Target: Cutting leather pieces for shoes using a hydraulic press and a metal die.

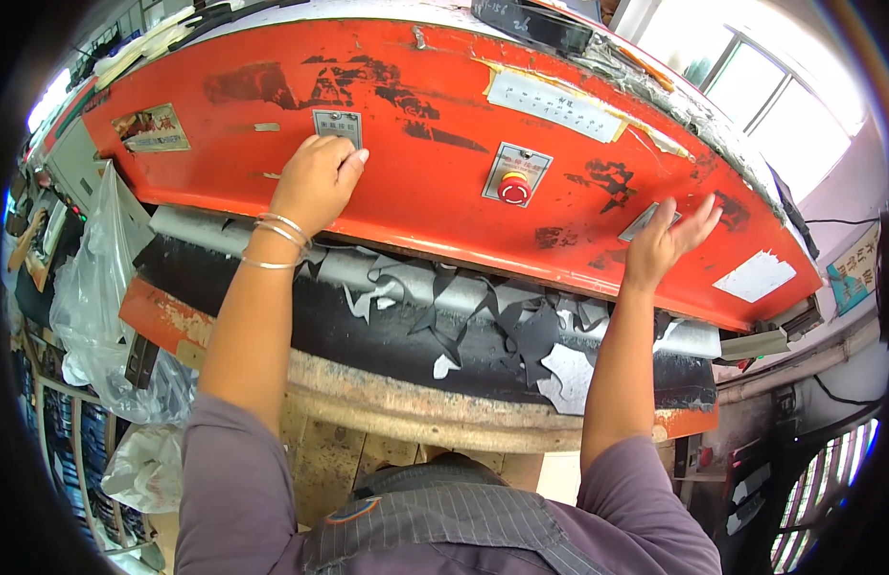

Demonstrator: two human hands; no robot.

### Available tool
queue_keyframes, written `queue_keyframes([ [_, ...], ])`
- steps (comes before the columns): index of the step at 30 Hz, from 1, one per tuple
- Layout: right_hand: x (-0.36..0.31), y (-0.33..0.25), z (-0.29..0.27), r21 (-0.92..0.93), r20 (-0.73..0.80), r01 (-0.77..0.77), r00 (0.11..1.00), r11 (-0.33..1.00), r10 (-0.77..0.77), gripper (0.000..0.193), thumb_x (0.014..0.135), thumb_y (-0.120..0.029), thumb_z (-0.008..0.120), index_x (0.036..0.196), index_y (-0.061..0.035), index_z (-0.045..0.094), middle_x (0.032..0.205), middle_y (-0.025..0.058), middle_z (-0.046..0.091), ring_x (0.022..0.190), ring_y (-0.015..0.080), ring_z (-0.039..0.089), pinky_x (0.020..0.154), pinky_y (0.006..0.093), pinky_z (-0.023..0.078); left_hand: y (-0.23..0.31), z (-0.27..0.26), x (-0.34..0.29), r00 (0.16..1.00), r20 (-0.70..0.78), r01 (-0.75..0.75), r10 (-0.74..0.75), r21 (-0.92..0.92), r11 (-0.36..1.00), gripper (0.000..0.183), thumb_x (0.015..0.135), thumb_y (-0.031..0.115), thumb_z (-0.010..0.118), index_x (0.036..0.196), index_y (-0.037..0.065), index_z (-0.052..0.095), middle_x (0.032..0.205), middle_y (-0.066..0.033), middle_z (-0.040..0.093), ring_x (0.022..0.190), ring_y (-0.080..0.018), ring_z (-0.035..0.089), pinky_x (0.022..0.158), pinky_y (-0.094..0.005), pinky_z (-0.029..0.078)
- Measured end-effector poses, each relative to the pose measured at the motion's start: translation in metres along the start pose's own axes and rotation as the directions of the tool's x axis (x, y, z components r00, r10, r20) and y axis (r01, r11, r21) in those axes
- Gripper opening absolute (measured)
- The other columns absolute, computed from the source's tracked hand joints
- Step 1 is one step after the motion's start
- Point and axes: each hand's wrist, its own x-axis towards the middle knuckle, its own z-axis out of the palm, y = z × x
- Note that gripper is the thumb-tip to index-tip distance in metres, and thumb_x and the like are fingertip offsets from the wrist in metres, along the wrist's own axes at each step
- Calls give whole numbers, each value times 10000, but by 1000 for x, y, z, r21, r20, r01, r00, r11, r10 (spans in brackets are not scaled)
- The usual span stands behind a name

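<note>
Well apart, left hand (318,182) curls, right hand (663,245) spreads above red panel's lower edge (454,246).

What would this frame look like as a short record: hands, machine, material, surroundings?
Left hand: curled at a grey plate; fingertips hidden
Right hand: open, beside another small plate; contact unclear
Machine: scuffed red panel
Control between hands: round red button
Below panel: dark scraps and a pale scrap on a black surface
Person's left: clear plastic bag
Upper right: bright window
</note>
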Motion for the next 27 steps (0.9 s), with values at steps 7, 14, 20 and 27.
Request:
queue_keyframes([
  [7, -129, -75, -136, 520, 850, -107, 154, 847, -503, 634, 752, -383, 745, 1234, -30, 534, 1234, 176, 567, 1082, 361, 542, 923, 465, 415, 84, -3, -168, 799, 596, 280, -81, -249, 927, 270, 873, 298, 587, 706, 89, 618, 737, -109, 592, 775, -319, 585, 699, -443, 476],
  [14, -198, -96, -176, 396, 912, -7, 120, 918, -393, 505, 663, -176, 768, 1125, -57, 602, 1006, 136, 621, 948, 313, 581, 811, 388, 485, 138, -1, -236, 831, 519, 306, -202, -123, 944, 177, 833, 243, 595, 802, 92, 681, 819, -82, 615, 856, -288, 586, 804, -409, 457],
  [20, -208, -95, -179, 390, 915, 14, 108, 921, -389, 446, 654, -171, 755, 1069, -64, 630, 936, 109, 636, 908, 291, 603, 797, 366, 499, 141, 4, -252, 849, 480, 305, -220, -106, 946, 172, 791, 230, 602, 752, 82, 680, 792, -89, 615, 825, -288, 586, 799, -411, 450],
  [27, -165, -98, -146, 376, 925, -139, 12, 916, -379, 525, 786, -464, 687, 1098, -45, 631, 960, 199, 654, 910, 369, 615, 786, 444, 489, 128, -5, -229, 716, 686, 332, -127, -175, 927, 200, 789, 274, 667, 727, 85, 687, 772, -94, 647, 762, -301, 615, 706, -421, 496],
])
